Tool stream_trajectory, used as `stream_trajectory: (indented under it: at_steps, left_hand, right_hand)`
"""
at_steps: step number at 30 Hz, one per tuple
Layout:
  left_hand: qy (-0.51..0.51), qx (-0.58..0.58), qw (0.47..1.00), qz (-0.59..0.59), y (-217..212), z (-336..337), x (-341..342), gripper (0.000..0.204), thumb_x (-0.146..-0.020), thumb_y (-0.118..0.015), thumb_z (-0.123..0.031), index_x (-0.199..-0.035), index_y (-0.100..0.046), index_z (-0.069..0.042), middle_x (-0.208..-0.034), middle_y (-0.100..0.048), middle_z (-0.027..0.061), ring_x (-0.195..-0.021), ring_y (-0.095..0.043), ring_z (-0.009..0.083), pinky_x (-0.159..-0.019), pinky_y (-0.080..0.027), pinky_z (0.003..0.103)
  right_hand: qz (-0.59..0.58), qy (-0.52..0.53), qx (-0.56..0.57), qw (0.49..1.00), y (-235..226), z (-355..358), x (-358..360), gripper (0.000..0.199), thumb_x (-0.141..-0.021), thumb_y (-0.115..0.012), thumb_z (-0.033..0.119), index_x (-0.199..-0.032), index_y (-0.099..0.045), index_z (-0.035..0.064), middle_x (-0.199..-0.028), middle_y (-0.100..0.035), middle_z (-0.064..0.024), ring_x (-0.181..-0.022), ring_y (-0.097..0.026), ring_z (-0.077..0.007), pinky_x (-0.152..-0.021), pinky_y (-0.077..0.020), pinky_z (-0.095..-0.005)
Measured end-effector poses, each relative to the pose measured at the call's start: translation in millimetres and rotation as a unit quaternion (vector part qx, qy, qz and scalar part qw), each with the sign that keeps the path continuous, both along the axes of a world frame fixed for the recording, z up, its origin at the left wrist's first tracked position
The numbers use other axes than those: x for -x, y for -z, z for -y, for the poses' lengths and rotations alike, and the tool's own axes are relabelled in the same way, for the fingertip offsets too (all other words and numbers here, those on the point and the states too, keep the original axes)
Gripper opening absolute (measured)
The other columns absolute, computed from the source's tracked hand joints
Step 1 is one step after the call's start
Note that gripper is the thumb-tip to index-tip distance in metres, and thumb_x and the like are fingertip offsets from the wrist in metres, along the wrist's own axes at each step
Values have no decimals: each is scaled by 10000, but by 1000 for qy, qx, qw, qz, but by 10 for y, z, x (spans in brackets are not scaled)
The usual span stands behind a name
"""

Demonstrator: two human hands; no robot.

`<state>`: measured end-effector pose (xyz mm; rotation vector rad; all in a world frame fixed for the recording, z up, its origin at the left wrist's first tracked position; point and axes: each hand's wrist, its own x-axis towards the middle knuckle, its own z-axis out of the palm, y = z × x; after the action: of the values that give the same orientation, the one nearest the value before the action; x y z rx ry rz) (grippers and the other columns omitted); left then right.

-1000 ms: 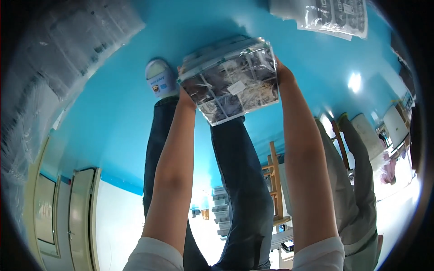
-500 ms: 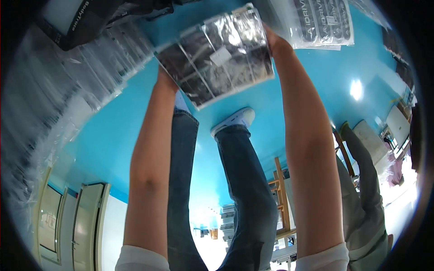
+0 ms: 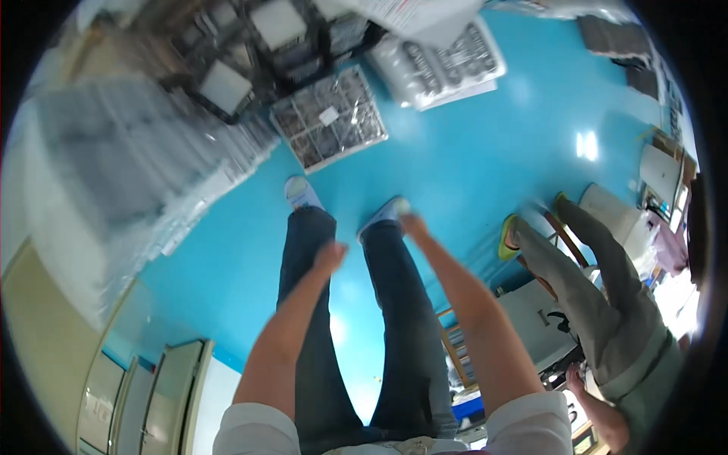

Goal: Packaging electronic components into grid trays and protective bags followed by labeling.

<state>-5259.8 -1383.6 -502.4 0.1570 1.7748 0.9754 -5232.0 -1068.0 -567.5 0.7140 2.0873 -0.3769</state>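
A shallow, clear-wrapped divided box (image 3: 356, 116) with several compartments and a small white label lies on the blue floor, ahead of my feet. Both hands are away from it. My left hand (image 3: 331, 258) hangs in front of my left leg, smeared by motion, its fingers not clear. Over by my right shoe (image 3: 377, 215), my right hand (image 3: 410, 225) is blurred too, and its finger shape is lost. No object shows in either hand.
Stacked plastic-wrapped packs (image 3: 174, 159) fill the left side. Black packages (image 3: 280, 34) stand behind the box, with a clear bag of dark-printed items (image 3: 444, 68) to the right. At right stands another person in grey trousers (image 3: 565, 262), near a white cabinet (image 3: 531, 318).
The divided box was between both hands; now it rests on the floor, let go. My hands have drawn back toward me, and the view has shifted.
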Motion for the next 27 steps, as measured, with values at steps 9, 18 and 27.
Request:
stream_trajectory:
  at_steps: [9,18,27]
  left_hand:
    - [179,-38,982,42,-2445,504,-636,419,-892,-526,-439,-978,-613,-38,-963,-650,201,-910,-610,394,-771,-480,475]
    - [702,-53,710,18,-2827,1369,-697,535,-918,-497,-479,-1169,-601,-18,-1179,-604,205,-1108,-568,348,-934,-447,421]
    - [922,-73,369,96,-2843,1281,-1106,438,-920,-480,-414,-1100,-645,-51,-1081,-655,151,-1019,-604,271,-893,-447,391]
  right_hand:
    - [-290,-33,78,953,-3105,2167,-1579,499,-794,-604,387,-1190,-576,86,-1333,-492,-155,-1198,-476,-364,-971,-410,-487]
    - [-159,466,169,854,-3990,4020,-2948,683,-882,-501,517,-1352,-427,27,-1318,-507,-214,-1208,-490,-342,-1011,-379,-431]
    - [-216,758,160,595,-3852,6127,-4574,699,-858,-454,588,-1204,-586,-5,-1224,-584,-212,-1148,-544,-326,-976,-412,-429]
